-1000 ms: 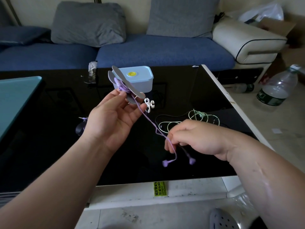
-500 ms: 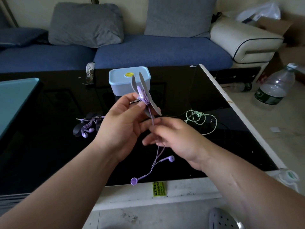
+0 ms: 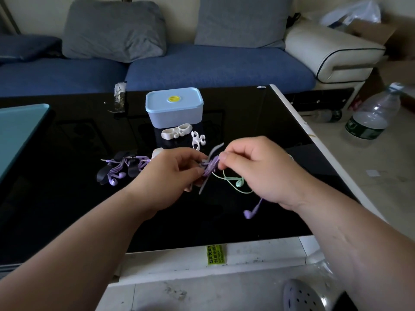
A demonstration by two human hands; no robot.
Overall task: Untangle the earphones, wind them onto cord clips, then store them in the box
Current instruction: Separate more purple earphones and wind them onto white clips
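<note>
My left hand (image 3: 170, 173) grips a grey cord clip (image 3: 210, 168) with purple earphone cord wound round its middle. My right hand (image 3: 258, 169) pinches that purple cord at the clip. One purple earbud (image 3: 248, 213) dangles below my right wrist. Green earphones (image 3: 235, 181) lie on the black table under my right hand. Left of my hands lie purple earphones wound on dark clips (image 3: 119, 168). The blue lidded box (image 3: 174, 107) stands shut behind them, with two white cord clips (image 3: 176, 132) (image 3: 197, 140) in front of it.
The black glass table (image 3: 67, 198) has a white rim on the right and front. A teal object (image 3: 20, 133) covers its left edge. A small wrapper (image 3: 119, 97) lies at the back. A blue sofa (image 3: 202, 70) stands behind; a water bottle (image 3: 372, 115) stands on the floor.
Both hands have come lower and closer together over the table. The loose purple cord has shortened as it went round the grey clip, and my right hand now pinches it at the clip.
</note>
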